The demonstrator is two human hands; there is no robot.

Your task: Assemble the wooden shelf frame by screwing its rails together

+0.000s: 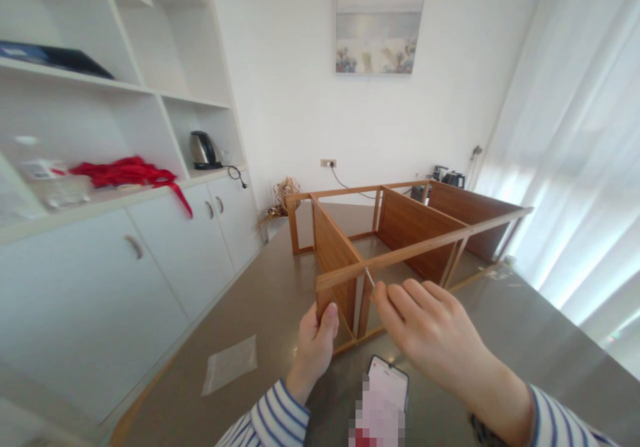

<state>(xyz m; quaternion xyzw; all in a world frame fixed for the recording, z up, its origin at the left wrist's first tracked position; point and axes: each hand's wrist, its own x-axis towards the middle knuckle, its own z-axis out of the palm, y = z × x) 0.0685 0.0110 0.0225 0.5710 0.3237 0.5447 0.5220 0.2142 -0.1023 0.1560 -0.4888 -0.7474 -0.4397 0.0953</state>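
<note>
A brown wooden shelf unit (415,253) lies on its side on the table, its panels standing upright between the rails. My left hand (316,340) is wrapped around the near end post of the frame, thumb on its face. My right hand (425,320) is closed around a tool with a thin metal shaft (369,277). The shaft's tip meets the top rail near a panel joint. My fist hides the handle, so its exact kind does not show. A phone (395,380) with a lit screen lies below my hands.
A clear plastic bag (230,365) lies on the grey table (175,400) at left. White cabinets (75,300) with shelves stand along the left, holding a kettle (204,150), red cloth (130,172) and a bottle (50,173). Sheer curtains (575,167) hang at right.
</note>
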